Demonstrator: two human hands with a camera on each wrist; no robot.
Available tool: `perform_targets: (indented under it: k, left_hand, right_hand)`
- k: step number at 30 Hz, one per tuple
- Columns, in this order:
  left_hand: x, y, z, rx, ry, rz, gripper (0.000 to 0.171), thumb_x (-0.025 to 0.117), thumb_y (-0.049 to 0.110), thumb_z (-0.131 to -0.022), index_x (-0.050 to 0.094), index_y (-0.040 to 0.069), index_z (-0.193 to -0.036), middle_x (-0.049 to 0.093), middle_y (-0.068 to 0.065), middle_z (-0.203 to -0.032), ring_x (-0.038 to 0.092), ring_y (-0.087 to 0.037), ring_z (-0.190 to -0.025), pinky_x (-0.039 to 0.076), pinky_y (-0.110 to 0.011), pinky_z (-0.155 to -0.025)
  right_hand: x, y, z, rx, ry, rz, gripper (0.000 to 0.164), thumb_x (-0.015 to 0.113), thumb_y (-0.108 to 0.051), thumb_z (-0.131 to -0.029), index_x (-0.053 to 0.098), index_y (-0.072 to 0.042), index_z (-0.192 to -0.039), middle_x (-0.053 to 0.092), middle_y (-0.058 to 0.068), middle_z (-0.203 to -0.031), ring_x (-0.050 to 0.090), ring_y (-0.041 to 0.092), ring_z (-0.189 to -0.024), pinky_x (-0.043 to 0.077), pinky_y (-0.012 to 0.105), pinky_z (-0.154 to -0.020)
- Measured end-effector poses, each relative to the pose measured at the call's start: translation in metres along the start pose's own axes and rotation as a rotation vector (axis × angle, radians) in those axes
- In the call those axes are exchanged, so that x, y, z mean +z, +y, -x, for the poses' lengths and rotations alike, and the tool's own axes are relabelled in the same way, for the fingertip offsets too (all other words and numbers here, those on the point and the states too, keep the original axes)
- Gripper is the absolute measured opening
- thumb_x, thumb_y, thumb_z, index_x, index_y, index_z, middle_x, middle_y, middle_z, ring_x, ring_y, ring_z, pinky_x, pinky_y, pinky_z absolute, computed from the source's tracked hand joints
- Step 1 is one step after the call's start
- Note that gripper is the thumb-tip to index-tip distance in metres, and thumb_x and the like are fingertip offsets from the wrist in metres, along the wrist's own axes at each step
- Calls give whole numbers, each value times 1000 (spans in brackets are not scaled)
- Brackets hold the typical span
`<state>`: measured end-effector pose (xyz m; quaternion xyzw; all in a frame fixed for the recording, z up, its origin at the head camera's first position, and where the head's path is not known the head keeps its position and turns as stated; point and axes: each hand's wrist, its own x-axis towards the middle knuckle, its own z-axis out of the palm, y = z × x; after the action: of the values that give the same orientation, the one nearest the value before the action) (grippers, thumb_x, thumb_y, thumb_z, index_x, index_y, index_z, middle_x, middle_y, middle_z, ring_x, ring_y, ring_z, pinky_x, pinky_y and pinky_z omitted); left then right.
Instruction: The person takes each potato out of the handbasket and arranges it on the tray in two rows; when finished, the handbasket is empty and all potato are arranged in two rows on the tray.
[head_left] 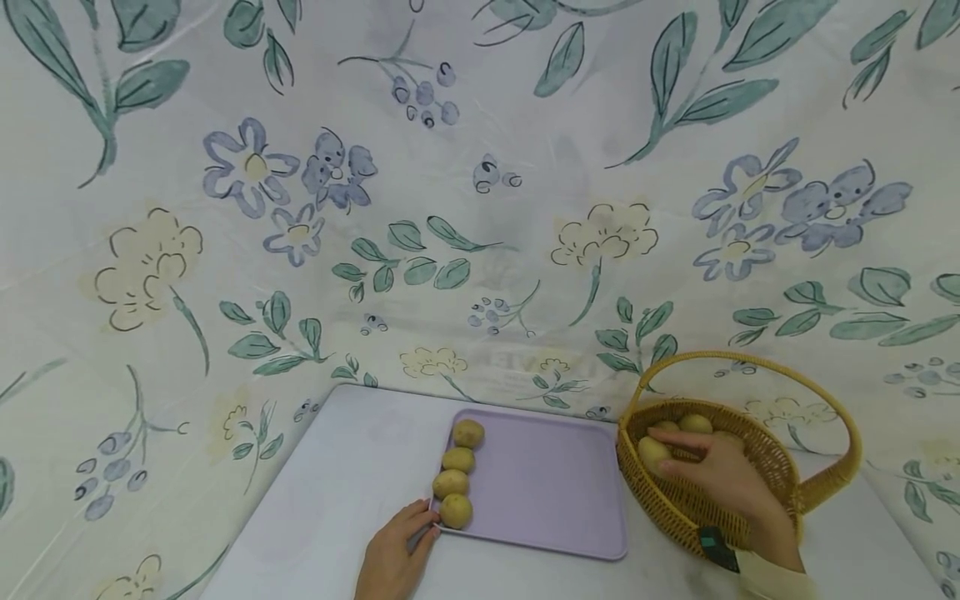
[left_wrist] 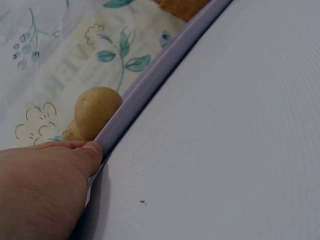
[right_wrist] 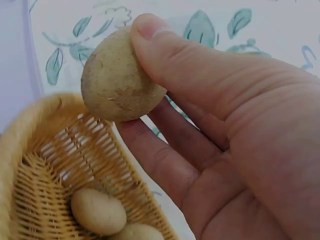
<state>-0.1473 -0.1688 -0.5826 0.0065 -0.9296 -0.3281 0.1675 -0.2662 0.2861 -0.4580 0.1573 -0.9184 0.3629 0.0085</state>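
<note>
My right hand (head_left: 716, 471) pinches a potato (right_wrist: 117, 75) between thumb and fingers, over the wicker basket (head_left: 783, 475). More potatoes (right_wrist: 98, 212) lie inside that basket, partly covered by the hand in the head view. At the front left corner of the lilac tray (head_left: 547, 483), my left hand (head_left: 397, 546) grips the rim, its thumb (left_wrist: 92, 152) on the edge. Along the tray's left side several potatoes (head_left: 451, 483) form a row from back to front, the nearest one close beside the left fingertips.
The basket's tall arched handle (head_left: 750, 358) rises over its right part, just behind the right arm. Basket and tray stand side by side on a white table (head_left: 330, 467). A flower-patterned cloth (head_left: 465, 183) hangs behind and around the table.
</note>
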Motion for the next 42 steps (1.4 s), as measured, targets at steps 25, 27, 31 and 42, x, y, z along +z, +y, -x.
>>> perform_targets:
  k: [25,27,31,42]
  left_hand:
    - [1,-2,-1,-2,11,1,17,79,19,-89,79,21,-106,73,-3,-126,69,-28,-119,58,-48,-102]
    - [1,-2,0,1,15,4,17,79,18,-89,79,20,-106,74,-3,-126,70,-27,-119,58,-48,-101]
    - [1,-2,0,3,22,3,17,79,18,-89,79,20,-106,74,-3,-125,70,-27,-118,58,-48,-101]
    - [2,-3,0,2,26,-8,17,80,19,-88,79,21,-105,74,-2,-125,70,-27,-118,59,-47,-101]
  right_hand:
    - [21,-44,-17,-26,-66,-245,49,81,-29,-88,69,-10,-132,63,18,-141,58,-9,-114,55,12,-90]
    - [24,-48,-19,-41,-66,-245,50,81,-29,-88,69,-9,-132,63,17,-141,57,-11,-114,55,12,-91]
    - [31,-55,-24,-69,-65,-271,49,82,-26,-86,69,-7,-131,64,18,-140,61,-4,-114,57,14,-89]
    - [50,-68,-39,-136,-97,-359,50,83,-19,-84,69,-3,-129,64,19,-139,65,-1,-117,61,20,-92]
